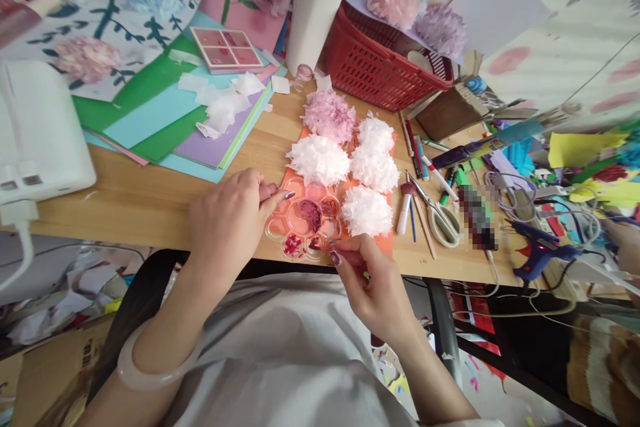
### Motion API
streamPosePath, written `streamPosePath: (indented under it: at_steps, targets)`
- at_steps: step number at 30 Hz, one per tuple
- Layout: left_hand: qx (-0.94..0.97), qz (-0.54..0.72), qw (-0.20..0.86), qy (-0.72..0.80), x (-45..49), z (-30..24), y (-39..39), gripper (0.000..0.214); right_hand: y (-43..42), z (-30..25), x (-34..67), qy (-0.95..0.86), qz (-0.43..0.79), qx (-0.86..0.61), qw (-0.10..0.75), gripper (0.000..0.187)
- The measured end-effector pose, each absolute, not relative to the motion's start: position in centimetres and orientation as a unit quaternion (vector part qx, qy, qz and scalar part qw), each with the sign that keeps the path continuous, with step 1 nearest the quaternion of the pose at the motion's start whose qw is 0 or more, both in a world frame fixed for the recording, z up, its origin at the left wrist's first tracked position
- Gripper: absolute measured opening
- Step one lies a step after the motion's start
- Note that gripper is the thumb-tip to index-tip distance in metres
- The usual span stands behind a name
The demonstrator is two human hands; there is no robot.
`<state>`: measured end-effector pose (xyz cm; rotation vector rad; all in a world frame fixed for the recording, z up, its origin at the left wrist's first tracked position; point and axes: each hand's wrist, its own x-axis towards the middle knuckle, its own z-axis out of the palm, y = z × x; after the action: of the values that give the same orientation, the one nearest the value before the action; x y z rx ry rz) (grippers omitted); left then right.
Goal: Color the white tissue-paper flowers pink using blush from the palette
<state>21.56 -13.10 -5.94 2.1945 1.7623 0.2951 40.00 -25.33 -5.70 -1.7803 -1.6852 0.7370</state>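
My left hand (231, 219) rests on the wooden table (150, 197), fingers curled, its fingertips touching the left rim of a clear flower-shaped paint palette (305, 227) with pink and dark red paint. My right hand (373, 283) is at the table's front edge with fingers pinched on the palette's near rim; I cannot make out any small thing in them. Behind the palette several white tissue-paper flowers (367, 210) and one pink flower (329, 115) lie on an orange sheet (387, 243).
Scissors (443, 217), a brush and pens lie right of the flowers; a blue glue gun (543, 252) with cables is further right. A red basket (380, 67), white paper roll (315, 7), blush palette (227, 49), coloured paper stack (150, 113) and a white device (35, 133) surround.
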Motion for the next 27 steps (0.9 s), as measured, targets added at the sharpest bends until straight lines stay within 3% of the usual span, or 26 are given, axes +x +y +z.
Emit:
streamPosePath:
  at_steps: [10, 17, 22, 27]
  targets:
    - [0.765, 0.094, 0.158, 0.618, 21.7, -6.0, -13.0, 0.031, -24.5, -3.6, 40.9, -0.787, 0.125, -0.592, 0.120, 0.013]
    - [0.763, 0.094, 0.165, 0.617, 21.8, -6.0, -12.9, 0.030, -23.6, -1.9, 41.1, -0.882, -0.008, -0.472, -0.001, 0.034]
    - [0.762, 0.102, 0.177, 0.614, 21.7, -5.8, -13.1, 0.029, -22.9, -0.8, 41.2, -0.929, -0.072, -0.360, -0.031, 0.035]
    - [0.759, 0.096, 0.177, 0.619, 21.7, -5.8, -13.0, 0.032, -22.7, -0.5, 41.0, -0.949, -0.052, -0.311, -0.026, 0.031]
